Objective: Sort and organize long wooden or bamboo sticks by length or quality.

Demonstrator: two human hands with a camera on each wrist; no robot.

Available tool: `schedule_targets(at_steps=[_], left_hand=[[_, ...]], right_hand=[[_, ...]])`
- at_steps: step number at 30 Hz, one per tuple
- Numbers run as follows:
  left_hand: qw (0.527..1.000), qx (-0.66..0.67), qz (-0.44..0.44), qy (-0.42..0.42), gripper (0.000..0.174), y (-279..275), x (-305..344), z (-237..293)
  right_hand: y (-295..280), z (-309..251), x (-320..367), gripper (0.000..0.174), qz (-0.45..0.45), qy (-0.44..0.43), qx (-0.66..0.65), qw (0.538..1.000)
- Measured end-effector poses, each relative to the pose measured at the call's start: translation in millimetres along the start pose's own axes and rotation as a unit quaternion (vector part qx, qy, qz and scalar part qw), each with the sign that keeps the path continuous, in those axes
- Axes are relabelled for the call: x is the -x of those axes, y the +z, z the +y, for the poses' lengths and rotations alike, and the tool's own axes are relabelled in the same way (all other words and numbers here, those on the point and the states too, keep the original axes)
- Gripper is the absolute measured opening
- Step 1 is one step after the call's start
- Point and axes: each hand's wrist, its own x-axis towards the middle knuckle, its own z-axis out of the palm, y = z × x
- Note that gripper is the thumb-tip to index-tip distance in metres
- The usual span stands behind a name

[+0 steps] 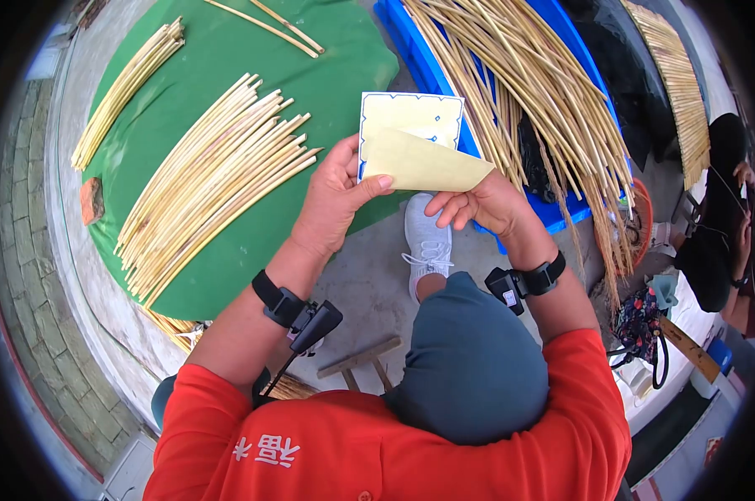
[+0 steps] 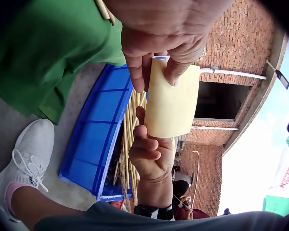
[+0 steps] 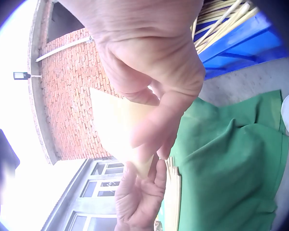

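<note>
A cream paper sheet (image 1: 402, 108) with a blue scalloped border is held up over the knee. Its plain pale-yellow flap (image 1: 427, 163) folds across the lower part. My left hand (image 1: 337, 196) pinches the sheet's left edge, thumb in front. At the flap's right corner, my right hand (image 1: 492, 204) grips the paper, its other fingers loosely bent below. In the left wrist view the curved paper (image 2: 172, 108) spans between both hands. Fingers of the right hand overlap the bright paper (image 3: 115, 122) in the right wrist view.
Rows of cut straw-coloured stalks (image 1: 214, 179) lie on a green cloth (image 1: 352, 63) at left, near a brick piece (image 1: 92, 201). A blue crate (image 1: 415, 42) at right holds long stalks (image 1: 552, 75). Another person (image 1: 719, 242) sits at far right. A white shoe (image 1: 428, 238) stands below.
</note>
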Motion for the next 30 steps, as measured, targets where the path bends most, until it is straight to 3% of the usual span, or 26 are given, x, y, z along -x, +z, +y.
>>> schedule_targets(at_steps=[5,7,10,13,19,30], left_hand=[[0.995,0.064,0.06,-0.045,0.046,2,1,-1],[0.993,0.077,0.072,-0.053,0.041,3,1,-3],[0.993,0.081,0.061,-0.061,0.039,8,3,-4],[0.994,0.072,0.045,-0.073,0.037,9,5,-10],[0.996,0.041,0.026,-0.075,0.034,10,6,-10],[0.995,0.033,0.016,-0.092,0.037,8,6,-6]], right_hand=[[14,-1,4,0.039,0.044,-0.075,-0.048,0.995],[17,4,3,0.039,0.084,-0.25,-0.099,0.959],[24,7,9,0.033,0.064,-0.294,0.0,0.954],[27,11,4,0.027,0.125,-0.299,0.093,0.941],[14,11,-2,0.015,0.14,-0.24,0.069,0.958],[21,12,-1,0.025,0.144,-0.264,0.028,0.953]])
